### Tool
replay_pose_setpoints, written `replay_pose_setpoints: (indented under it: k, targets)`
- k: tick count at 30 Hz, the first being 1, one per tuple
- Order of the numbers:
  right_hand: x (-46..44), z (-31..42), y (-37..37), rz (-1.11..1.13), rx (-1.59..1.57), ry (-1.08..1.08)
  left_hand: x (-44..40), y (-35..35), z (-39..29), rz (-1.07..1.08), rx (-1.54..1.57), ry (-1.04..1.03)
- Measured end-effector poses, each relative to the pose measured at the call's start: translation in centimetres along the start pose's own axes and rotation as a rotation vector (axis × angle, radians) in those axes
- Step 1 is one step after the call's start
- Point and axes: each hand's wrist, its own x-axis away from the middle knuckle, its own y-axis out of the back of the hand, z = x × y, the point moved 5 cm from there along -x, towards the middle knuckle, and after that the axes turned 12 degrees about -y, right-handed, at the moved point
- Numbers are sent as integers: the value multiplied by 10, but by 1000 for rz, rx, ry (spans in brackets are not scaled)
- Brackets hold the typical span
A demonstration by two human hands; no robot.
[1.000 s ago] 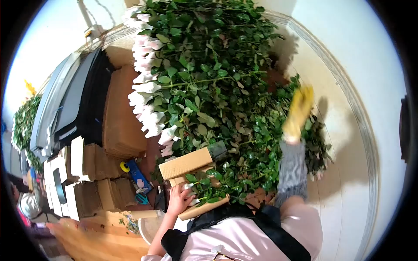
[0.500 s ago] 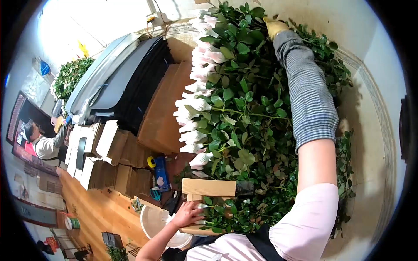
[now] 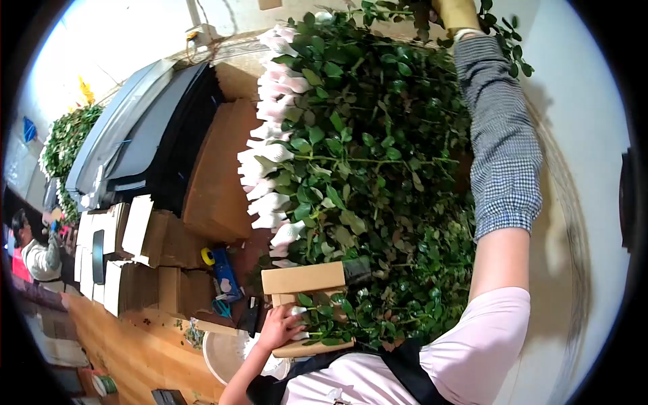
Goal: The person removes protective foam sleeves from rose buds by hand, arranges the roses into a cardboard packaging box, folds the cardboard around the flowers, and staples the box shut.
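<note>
Under the bare left hand (image 3: 277, 328), we mark white-netted buds (image 3: 298, 310), at least two, with their leafy stems (image 3: 325, 322) running off past the fingertips to the right. Fingers lie close together over the buds; we can't tell how firmly they pinch. Just above that grip: the upper strip of a cardboard holder (image 3: 304, 277), with a dark block (image 3: 356, 271) at its right end; the holder's lower edge sits just below the hand.

Far up and right of it, we have the yellow-gloved right hand (image 3: 457, 15), cut by the top edge. Leaves show on both sides of it, but its fingers are hidden (so no call on whether it's pinching or spread). A checked sleeve (image 3: 505, 152) covers that forearm.

Between the two grips we log the big flower pile (image 3: 378, 175), its netted heads (image 3: 268, 154) lined up on the left.

Left of the left hand: teal scissors (image 3: 221, 308), a blue tool (image 3: 227, 275), cardboard stacks (image 3: 219, 172). Below-left, near that wrist, a white bucket (image 3: 214, 358). Well off left, a co-worker (image 3: 42, 260).
</note>
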Motion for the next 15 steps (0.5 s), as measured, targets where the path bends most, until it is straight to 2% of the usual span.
replay_pose_setpoints:
  k: [1, 2, 3, 5, 6, 7, 8, 10, 12, 13, 14, 15]
  targets:
    - [2, 7, 26, 72, -48, -41, -1, 2, -2, -15, -18, -17]
    - [12, 27, 58, 175, -46, 46, -1, 2, -1, -21, -28, -21]
    - [8, 17, 70, 164, 4, -57, -1, 0, 0, -30, -35, -26]
    - [40, 50, 114, 196, 274, -36, 2, -4, 4, -54, -65, -44]
    - [58, 31, 119, 219, 278, -96, 4, -7, 6, -59, -94, -47]
    - [89, 37, 129, 337, 243, -207, 5, -7, 4, -55, -119, -45]
    - [116, -6, 111, 502, 424, -235, 7, -7, 4, -74, -95, -56]
    - [180, -40, 109, 786, 457, -404, 4, -9, 7, -87, -52, -54]
    - [238, -26, 128, 997, 390, -563, 2, -3, 2, -92, -27, -26]
    - [260, -34, 132, 1091, 477, -575, 0, -1, 1, -108, 9, -59]
    - [284, -49, 141, 1046, 262, -638, 1, 0, 0, -97, 7, -47]
    - [299, -55, 153, 1062, 122, -592, 1, -1, 0, -91, 5, -35]
